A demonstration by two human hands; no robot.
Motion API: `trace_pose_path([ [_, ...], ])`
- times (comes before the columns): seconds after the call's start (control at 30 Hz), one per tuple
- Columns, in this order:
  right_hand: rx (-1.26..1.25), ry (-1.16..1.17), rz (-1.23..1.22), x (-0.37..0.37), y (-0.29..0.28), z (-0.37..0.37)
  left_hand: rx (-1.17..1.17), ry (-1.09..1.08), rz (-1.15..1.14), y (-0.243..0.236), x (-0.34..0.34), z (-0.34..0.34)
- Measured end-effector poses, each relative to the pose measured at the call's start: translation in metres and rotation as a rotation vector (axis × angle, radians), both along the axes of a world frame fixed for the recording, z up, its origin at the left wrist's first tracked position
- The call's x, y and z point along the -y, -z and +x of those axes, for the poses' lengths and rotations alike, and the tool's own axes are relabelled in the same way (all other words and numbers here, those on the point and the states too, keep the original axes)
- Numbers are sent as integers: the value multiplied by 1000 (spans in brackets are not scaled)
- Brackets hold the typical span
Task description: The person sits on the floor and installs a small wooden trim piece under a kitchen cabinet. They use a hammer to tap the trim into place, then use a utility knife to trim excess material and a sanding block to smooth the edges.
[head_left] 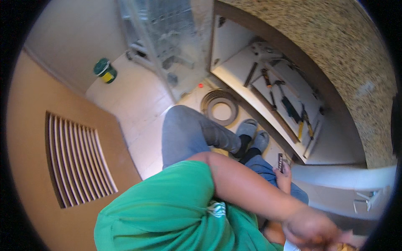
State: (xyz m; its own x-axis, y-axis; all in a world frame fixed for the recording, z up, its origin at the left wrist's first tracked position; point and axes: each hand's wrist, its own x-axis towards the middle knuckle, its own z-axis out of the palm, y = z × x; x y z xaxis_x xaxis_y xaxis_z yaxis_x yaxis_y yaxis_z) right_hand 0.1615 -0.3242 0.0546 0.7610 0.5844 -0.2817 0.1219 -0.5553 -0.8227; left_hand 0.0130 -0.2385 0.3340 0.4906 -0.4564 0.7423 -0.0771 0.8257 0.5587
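Observation:
My left arm crosses in front of my green shirt to the lower right. There my left hand point(312, 228) is smeared by motion and its fingers are unclear. Close to its fingertips lies a yellowish-brown thing point(346, 247), cut off by the picture's edge. Beyond that forearm, above my blue trouser leg, my right hand point(284, 175) is closed round a small dark rectangular object point(280, 162) with pale markings. What kind of object it is cannot be made out.
An open cabinet point(234, 77) under a speckled stone counter point(331, 37) holds several hand tools point(289, 106). By my feet lies a coil of edging strip point(208, 102). A stepladder point(157, 46), a green bucket point(104, 71) and a louvred brown door point(31, 138) are to the left.

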Motion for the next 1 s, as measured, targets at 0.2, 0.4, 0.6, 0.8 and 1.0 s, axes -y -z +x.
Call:
trace_pose_path([
  [0.2,-140,20,144,11,2,10,-290,-614,277,131,-67,15],
  [0.4,-63,-28,146,-31,-9,48,-949,-898,546,297,-174,-5],
  [0.6,224,-84,-342,-104,-1,77,-753,-1168,828,422,-213,-3],
  [0.8,-21,-206,108,-155,22,33,-959,-959,806,442,-223,2],
  [1.0,-53,-261,94,-176,11,-2,-1078,-895,497,397,-205,-8],
])
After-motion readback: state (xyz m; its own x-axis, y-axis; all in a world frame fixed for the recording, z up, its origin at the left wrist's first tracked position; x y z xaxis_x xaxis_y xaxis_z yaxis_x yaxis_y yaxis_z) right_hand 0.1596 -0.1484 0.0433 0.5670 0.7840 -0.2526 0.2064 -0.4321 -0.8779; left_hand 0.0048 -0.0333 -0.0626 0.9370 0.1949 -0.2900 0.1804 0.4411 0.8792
